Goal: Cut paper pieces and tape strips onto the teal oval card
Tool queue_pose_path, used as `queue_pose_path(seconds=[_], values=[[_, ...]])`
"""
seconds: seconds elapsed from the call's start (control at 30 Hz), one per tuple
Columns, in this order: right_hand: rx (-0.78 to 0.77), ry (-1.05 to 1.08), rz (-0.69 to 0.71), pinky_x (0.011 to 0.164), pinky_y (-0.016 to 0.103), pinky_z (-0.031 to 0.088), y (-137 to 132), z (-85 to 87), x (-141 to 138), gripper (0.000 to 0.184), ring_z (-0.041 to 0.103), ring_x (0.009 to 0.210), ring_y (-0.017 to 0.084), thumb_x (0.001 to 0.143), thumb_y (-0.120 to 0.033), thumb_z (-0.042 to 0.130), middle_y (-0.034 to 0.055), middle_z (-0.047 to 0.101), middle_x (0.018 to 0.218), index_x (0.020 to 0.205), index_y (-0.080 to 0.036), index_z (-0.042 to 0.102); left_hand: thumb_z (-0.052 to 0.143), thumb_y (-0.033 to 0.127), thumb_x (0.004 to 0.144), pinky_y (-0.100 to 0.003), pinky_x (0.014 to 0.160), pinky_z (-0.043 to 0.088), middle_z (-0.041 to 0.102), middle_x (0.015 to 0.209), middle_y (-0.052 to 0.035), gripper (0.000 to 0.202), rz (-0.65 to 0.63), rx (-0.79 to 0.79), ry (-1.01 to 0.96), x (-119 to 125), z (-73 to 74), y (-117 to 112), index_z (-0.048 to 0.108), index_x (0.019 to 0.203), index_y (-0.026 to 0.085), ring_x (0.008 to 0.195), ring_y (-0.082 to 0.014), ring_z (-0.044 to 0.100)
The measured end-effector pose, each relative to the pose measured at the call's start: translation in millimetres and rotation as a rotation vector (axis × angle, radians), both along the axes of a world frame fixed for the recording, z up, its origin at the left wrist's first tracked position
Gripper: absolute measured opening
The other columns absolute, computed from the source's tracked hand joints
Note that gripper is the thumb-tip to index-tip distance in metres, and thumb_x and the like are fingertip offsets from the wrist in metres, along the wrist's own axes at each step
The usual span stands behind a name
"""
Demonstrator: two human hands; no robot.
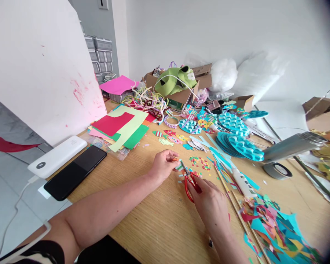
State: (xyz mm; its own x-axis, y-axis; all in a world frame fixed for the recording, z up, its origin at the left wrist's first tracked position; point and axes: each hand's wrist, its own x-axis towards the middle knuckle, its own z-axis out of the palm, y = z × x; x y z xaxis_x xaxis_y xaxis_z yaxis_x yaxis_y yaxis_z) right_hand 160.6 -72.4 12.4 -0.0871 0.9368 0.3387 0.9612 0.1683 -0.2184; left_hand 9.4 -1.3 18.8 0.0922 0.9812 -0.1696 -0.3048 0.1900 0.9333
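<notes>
My right hand (209, 200) grips red-handled scissors (189, 179), fingers through the loops, blades pointing up and left. My left hand (163, 165) pinches a small scrap of coloured paper (178, 167) right at the blade tips. Both hands hover low over the wooden table (154, 216). Tiny paper cut-outs (199, 163) lie scattered just beyond the scissors. Small paper fish (169, 138) lie a little farther back.
Coloured paper sheets (121, 128) lie at left, near a black phone (75, 172) and white power bank (57, 156). Turquoise paper discs (236, 141), a glue stick (242, 181), wooden sticks (236, 209), a tape roll (277, 170), a metal flask (294, 146) and scrap heap (275, 227) crowd the right. Boxes stand behind.
</notes>
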Motion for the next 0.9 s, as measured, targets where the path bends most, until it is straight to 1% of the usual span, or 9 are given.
queue_pose_path(seconds=[0.23, 0.33, 0.47, 0.73, 0.9], values=[[0.015, -0.002, 0.028, 0.057, 0.025, 0.036, 0.1, 1.4, 0.6, 0.040, 0.057, 0.060, 0.015, 0.092, -0.044, 0.039, 0.0046, 0.064, 0.066, 0.083, -0.019, 0.069, 0.064, 0.007, 0.062, -0.021, 0.048, 0.050, 0.060, 0.061, 0.0018, 0.019, -0.004, 0.003, 0.001, -0.2, -1.2, 0.6, 0.060, 0.079, 0.012, 0.053, -0.0097, 0.058], [0.017, -0.003, 0.029, 0.057, 0.025, 0.036, 0.0, 2.2, 1.5, 0.039, 0.057, 0.059, 0.016, 0.092, -0.043, 0.040, 0.0035, 0.062, 0.063, 0.081, -0.020, 0.068, 0.064, 0.007, 0.062, -0.021, 0.049, 0.049, 0.060, 0.061, 0.0020, 0.019, -0.005, 0.002, -0.003, -0.3, -0.9, 0.6, 0.060, 0.079, 0.012, 0.052, -0.0093, 0.057], [0.013, -0.015, 0.029, 0.060, 0.025, 0.036, -0.6, 3.4, 2.3, 0.037, 0.057, 0.062, 0.016, 0.092, -0.043, 0.041, 0.0034, 0.063, 0.065, 0.079, -0.020, 0.067, 0.063, 0.007, 0.062, -0.021, 0.049, 0.049, 0.060, 0.060, 0.0022, 0.019, -0.009, 0.005, 0.000, -0.1, 0.2, 0.3, 0.059, 0.080, 0.011, 0.051, -0.0088, 0.057], [0.030, -0.012, 0.029, 0.060, 0.025, 0.037, 0.0, 1.2, 1.9, 0.034, 0.057, 0.063, 0.016, 0.092, -0.041, 0.042, 0.0040, 0.064, 0.067, 0.081, -0.020, 0.067, 0.064, 0.007, 0.061, -0.021, 0.049, 0.049, 0.060, 0.059, 0.0024, 0.019, -0.008, 0.004, -0.009, -0.5, 1.3, 0.4, 0.060, 0.080, 0.012, 0.050, -0.0088, 0.057], [0.032, -0.015, 0.026, 0.060, 0.026, 0.037, -0.2, 1.5, 1.0, 0.036, 0.057, 0.063, 0.017, 0.092, -0.043, 0.041, 0.0043, 0.064, 0.067, 0.083, -0.019, 0.067, 0.064, 0.007, 0.061, -0.020, 0.048, 0.049, 0.060, 0.061, 0.0017, 0.020, -0.013, -0.001, 0.017, -0.5, -0.7, 1.1, 0.061, 0.081, 0.012, 0.052, -0.0090, 0.057]])
